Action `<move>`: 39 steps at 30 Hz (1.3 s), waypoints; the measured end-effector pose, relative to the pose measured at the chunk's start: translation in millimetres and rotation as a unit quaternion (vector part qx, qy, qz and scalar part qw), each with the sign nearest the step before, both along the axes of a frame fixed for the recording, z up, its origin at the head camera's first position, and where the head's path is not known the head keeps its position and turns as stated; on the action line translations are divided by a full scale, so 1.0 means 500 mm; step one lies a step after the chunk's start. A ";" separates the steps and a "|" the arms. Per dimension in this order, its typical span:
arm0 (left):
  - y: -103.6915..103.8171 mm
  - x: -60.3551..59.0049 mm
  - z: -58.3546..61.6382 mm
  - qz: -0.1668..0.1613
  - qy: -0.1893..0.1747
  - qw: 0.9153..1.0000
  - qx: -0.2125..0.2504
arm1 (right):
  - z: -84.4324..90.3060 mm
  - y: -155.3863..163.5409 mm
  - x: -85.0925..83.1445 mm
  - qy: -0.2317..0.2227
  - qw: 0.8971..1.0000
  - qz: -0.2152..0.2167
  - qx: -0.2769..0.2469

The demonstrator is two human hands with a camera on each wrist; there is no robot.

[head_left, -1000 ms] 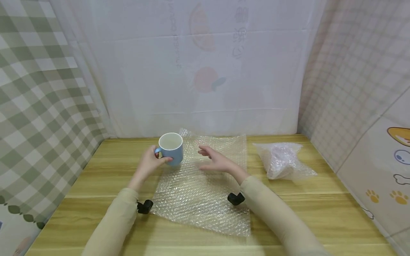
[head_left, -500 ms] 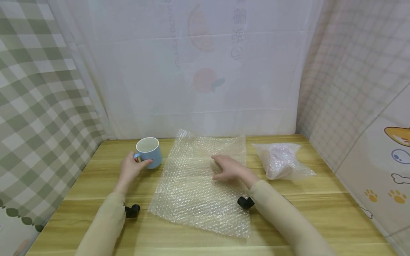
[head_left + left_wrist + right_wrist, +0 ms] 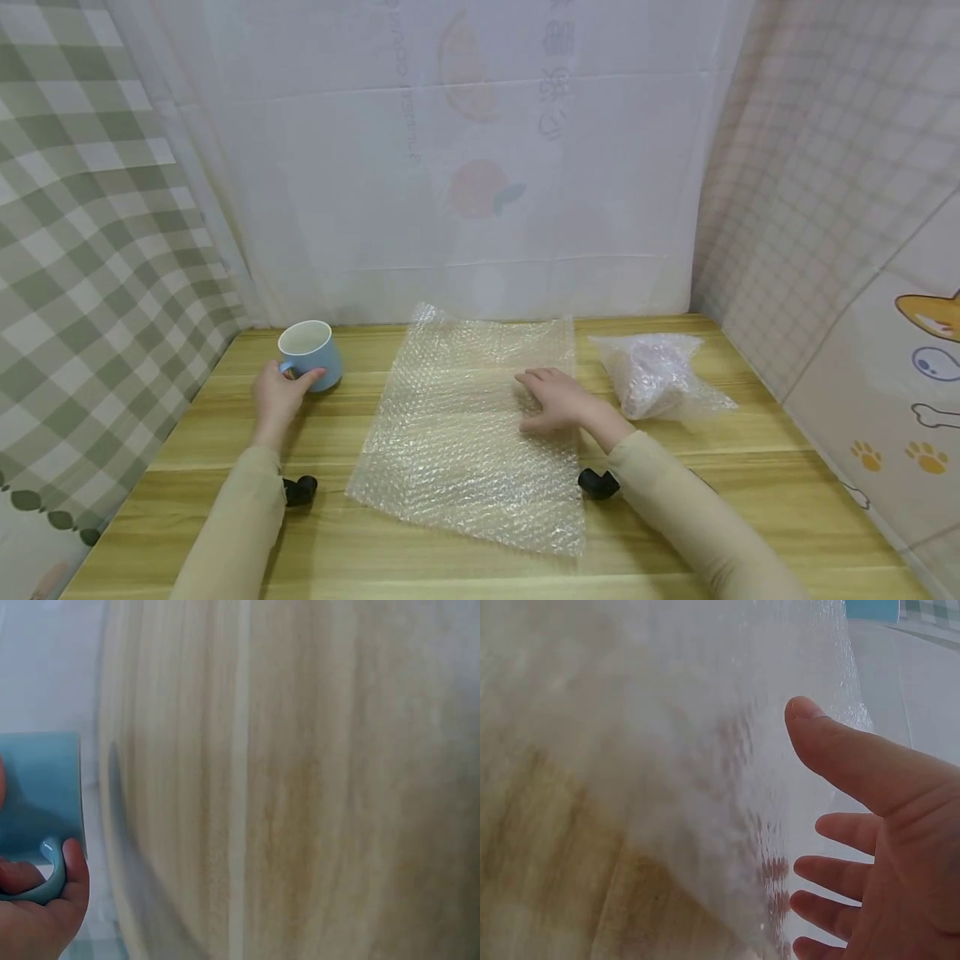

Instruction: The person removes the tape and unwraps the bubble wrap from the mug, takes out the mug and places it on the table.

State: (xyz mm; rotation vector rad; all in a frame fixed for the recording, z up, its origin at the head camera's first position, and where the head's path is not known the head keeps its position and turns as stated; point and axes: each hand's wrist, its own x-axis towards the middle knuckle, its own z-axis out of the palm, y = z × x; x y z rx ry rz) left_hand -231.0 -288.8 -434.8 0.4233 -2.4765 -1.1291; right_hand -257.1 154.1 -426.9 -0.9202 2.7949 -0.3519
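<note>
A light blue mug (image 3: 322, 364) with a pale inside stands upright at the back left of the table. My left hand (image 3: 277, 398) grips it by the handle, fingers through the loop and thumb against the side. In the left wrist view the mug's handle (image 3: 52, 877) shows with fingers curled round it. A sheet of bubble wrap (image 3: 457, 450) lies flat across the middle of the table. Over its right part hovers my right hand (image 3: 562, 404), fingers spread and relaxed, holding nothing. The right wrist view shows its thumb (image 3: 840, 750) and fingers apart beside the wrap.
To the right of the sheet lies a bundle (image 3: 656, 375) wrapped in bubble wrap. The wooden table (image 3: 420, 567) ends at a white curtain (image 3: 480, 283) behind, with a green checked cloth (image 3: 90, 250) on the left and a patterned cloth (image 3: 840, 333) on the right.
My left hand has carried the mug leftward, off the bubble wrap to the table's back left. My right hand has drawn back to the right over the sheet.
</note>
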 end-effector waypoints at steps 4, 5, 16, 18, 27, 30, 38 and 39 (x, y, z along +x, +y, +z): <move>-0.009 0.000 -0.006 0.016 -0.004 1.000 0.010 | -0.005 0.007 -0.002 -0.006 1.000 0.006 0.003; -0.010 0.000 -0.008 0.021 -0.004 1.000 0.012 | -0.007 0.008 -0.002 -0.009 1.000 0.005 0.004; -0.015 -0.006 -0.035 0.062 0.012 0.998 0.027 | -0.010 0.005 0.003 -0.018 1.000 0.004 0.007; -0.015 -0.006 -0.038 0.063 0.014 0.998 0.025 | -0.008 0.004 0.005 -0.020 1.000 0.004 0.007; -0.020 0.000 -0.031 0.041 -0.011 0.998 0.036 | -0.008 0.006 0.005 -0.012 1.000 0.004 0.011; -0.023 0.005 -0.028 0.033 -0.016 0.998 0.045 | -0.009 0.007 0.006 -0.015 1.000 0.003 0.010; -0.009 0.031 0.001 0.048 -0.015 0.998 0.030 | -0.013 0.010 0.008 -0.015 1.000 0.005 0.003; -0.004 0.034 0.007 0.049 -0.005 0.999 0.022 | -0.013 0.011 0.008 -0.015 1.000 0.005 0.002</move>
